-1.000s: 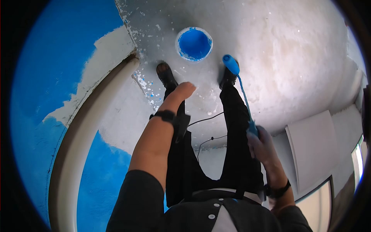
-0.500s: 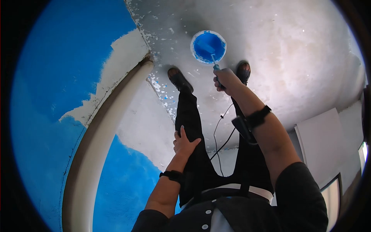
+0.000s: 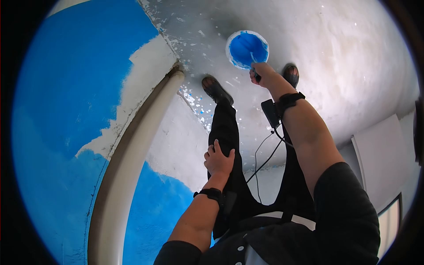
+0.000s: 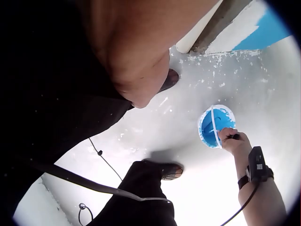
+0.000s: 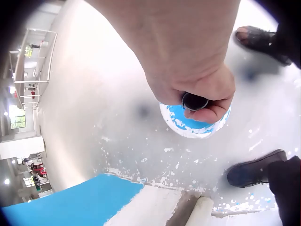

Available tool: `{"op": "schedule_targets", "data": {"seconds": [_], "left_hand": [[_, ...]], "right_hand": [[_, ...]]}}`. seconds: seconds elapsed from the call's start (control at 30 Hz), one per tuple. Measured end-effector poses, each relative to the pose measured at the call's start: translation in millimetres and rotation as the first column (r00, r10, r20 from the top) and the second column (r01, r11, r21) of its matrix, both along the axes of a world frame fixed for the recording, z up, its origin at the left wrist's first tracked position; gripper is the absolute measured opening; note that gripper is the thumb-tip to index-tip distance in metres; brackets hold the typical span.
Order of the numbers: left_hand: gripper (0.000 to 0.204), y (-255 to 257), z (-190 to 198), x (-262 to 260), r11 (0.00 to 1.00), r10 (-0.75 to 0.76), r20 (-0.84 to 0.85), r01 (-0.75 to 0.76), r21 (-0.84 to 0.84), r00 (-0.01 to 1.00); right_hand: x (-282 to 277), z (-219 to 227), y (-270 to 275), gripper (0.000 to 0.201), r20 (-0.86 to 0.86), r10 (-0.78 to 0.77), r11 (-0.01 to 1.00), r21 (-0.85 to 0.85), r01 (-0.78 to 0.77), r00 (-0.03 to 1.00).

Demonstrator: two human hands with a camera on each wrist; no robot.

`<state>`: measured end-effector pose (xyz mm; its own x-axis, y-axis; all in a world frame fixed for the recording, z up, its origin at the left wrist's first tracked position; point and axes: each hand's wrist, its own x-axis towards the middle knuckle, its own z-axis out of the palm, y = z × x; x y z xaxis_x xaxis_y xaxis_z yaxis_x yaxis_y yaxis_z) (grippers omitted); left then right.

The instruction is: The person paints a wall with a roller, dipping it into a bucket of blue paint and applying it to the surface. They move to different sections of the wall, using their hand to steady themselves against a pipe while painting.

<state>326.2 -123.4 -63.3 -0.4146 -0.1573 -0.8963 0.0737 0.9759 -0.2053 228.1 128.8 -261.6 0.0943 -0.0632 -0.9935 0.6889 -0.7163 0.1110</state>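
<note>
Handle (image 3: 257, 76) clamped in right hand (image 3: 266, 76) at bucket rim (image 3: 239, 66), floor (image 3: 344, 62) around, left hand (image 3: 219, 160) spread on leg (image 3: 225, 123).

The bucket (image 3: 229, 47) looks plastic (rough-crusted), the trousers (image 3: 226, 126) matt cloth, the pipe (image 3: 148, 132) smooth.

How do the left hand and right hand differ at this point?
The left hand lies spread on a trouser leg; the right hand grips a handle. The left hand is away from the paint bucket; the right hand is close by it. Both wrists wear black straps.
</note>
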Motion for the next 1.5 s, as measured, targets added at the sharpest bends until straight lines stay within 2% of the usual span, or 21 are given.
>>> {"op": "schedule_targets", "data": {"seconds": [0.03,0.1,0.23,0.43,0.57,0.73,0.8,0.87,0.97,1.03,1.07,1.1,1.17,1.23,1.37,1.43,1.5], "left_hand": [[0.071,0.4,-0.9,-1.5,1.000,0.011,0.025,-0.011,-0.009,1.000],[0.071,2.9,-3.1,-5.3,1.000,0.011,0.053,-0.011,-0.004,0.999],[0.068,12.1,-2.4,-8.3,0.999,-0.034,0.052,0.035,-0.020,0.998],[0.068,25.1,-1.7,-19.5,0.997,-0.062,0.079,0.066,-0.042,0.995],[0.069,33.3,4.8,-27.7,0.993,-0.111,0.086,0.114,-0.041,0.990],[0.068,31.6,-0.5,-26.4,0.989,-0.138,0.072,0.141,-0.050,0.988],[0.066,24.2,-2.4,-25.7,0.991,-0.127,0.054,0.129,-0.021,0.990],[0.066,20.2,-1.9,-25.8,0.992,-0.124,0.032,0.125,-0.036,0.992],[0.066,19.2,-1.7,-24.2,0.993,-0.112,0.014,0.112,-0.021,0.994],[0.067,17.8,-2.4,-23.3,0.995,-0.095,0.025,0.096,-0.028,0.995],[0.067,17.4,-1.9,-22.8,0.995,-0.092,0.029,0.092,-0.030,0.995],[0.067,16.9,-1.2,-22.9,0.996,-0.088,0.033,0.089,-0.031,0.996],[0.068,16.1,-1.1,-22.0,0.996,-0.076,0.058,0.078,-0.042,0.995],[0.067,14.5,-1.4,-19.7,0.997,-0.061,0.074,0.064,-0.049,0.995],[0.067,13.3,-1.1,-19.0,0.997,-0.051,0.091,0.056,-0.054,0.995],[0.066,12.1,-1.3,-18.3,0.997,-0.050,0.086,0.055,-0.055,0.995],[0.066,11.4,-1.4,-17.0,0.998,-0.047,0.085,0.052,-0.047,0.995]], "right_hand": [[8.8,0.9,-0.6,0.014,0.009,-0.009,1.000,0.002,0.009,1.000],[15.8,27.4,-7.7,0.017,-0.127,-0.142,0.990,-0.019,0.141,0.982],[30.4,76.6,-25.4,0.015,-0.116,-0.296,0.955,-0.059,0.291,0.948],[42.0,103.0,-30.5,0.017,-0.129,-0.282,0.958,-0.094,0.271,0.951],[45.9,112.1,-28.6,0.019,-0.158,-0.174,0.984,-0.051,0.168,0.972],[44.5,113.7,-24.7,0.020,-0.131,-0.130,0.992,-0.025,0.128,0.983],[52.9,104.4,-27.7,0.022,-0.189,-0.113,0.992,0.031,0.121,0.975],[56.2,98.2,-30.2,0.021,-0.187,-0.031,0.997,0.067,0.044,0.982],[62.5,98.5,-32.6,0.019,-0.242,-0.218,0.976,-0.059,0.210,0.945],[63.9,98.4,-30.6,0.016,-0.146,-0.148,0.985,-0.107,0.133,0.978],[67.4,87.9,-29.4,0.015,-0.067,-0.176,0.974,-0.155,0.163,0.982],[66.3,87.3,-27.1,0.015,-0.083,-0.235,0.955,-0.207,0.214,0.968],[63.9,96.0,-27.1,0.015,-0.131,-0.298,0.947,-0.166,0.276,0.945],[56.7,107.4,-31.1,0.016,-0.150,-0.187,0.981,-0.074,0.178,0.971],[61.5,118.9,-44.1,0.017,-0.117,-0.137,0.986,-0.115,0.123,0.984],[61.7,141.5,-61.8,0.021,-0.143,0.024,0.999,-0.029,-0.028,0.989],[59.4,166.6,-80.3,0.026,-0.205,0.105,0.994,-0.019,-0.111,0.973]]}}
